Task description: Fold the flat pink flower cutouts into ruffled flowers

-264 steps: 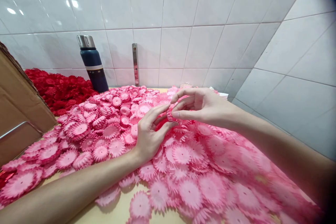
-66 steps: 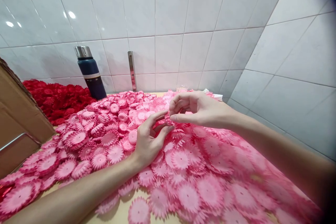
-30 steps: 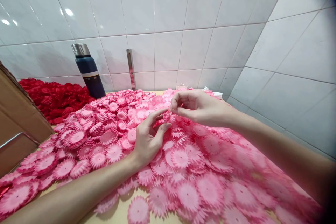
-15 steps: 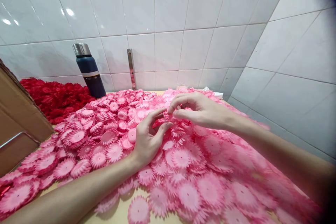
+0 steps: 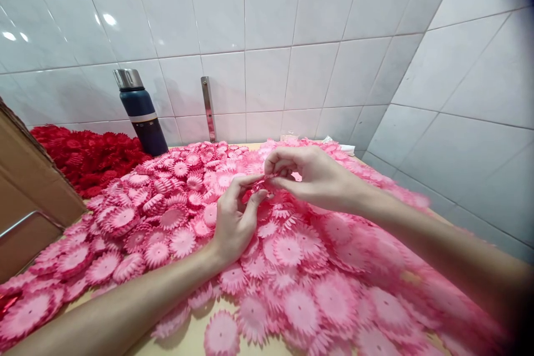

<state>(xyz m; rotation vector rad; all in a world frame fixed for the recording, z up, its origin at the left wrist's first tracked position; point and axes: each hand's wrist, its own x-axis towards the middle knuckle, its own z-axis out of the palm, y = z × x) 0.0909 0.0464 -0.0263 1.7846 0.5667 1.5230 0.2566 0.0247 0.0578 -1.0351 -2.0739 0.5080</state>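
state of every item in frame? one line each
left hand: resting on the pink pile, fingertips pinching a pink piece
right hand: raised, pinching the same piece
pink piece: held between both hands
pink flowers: loose heap over the table
red flowers: heaped at back left
flask: upright, capped
cardboard box: at left edge, partly visible

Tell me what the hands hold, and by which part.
Both hands pinch one small pink flower piece: left hand and right hand grip it at its edges with fingertips, above the pink pile.
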